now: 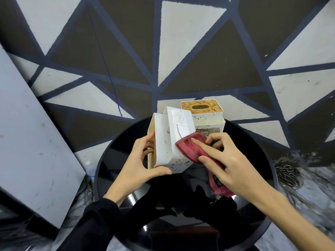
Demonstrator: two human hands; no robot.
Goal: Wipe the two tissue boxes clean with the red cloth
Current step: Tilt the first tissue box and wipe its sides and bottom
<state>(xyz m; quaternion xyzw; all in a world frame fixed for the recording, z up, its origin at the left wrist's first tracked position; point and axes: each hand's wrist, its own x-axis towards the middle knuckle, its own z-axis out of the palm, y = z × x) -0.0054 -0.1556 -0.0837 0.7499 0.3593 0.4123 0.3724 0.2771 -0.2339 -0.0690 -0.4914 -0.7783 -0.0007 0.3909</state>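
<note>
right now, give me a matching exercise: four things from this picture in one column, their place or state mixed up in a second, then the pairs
Things:
1. red cloth
2. near tissue box
3. far tissue box
4. plastic bottle

Places or states:
A. upright at the table's back edge
B. on the floor left of the table
C. tipped over, gripped by the left hand
D. pressed on a box by the right hand

Pairs: 1-D, 2-C, 3-A, 4-B

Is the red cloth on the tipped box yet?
Touching: the head view shows the red cloth pressed by the right hand onto the tipped tissue box.
</note>
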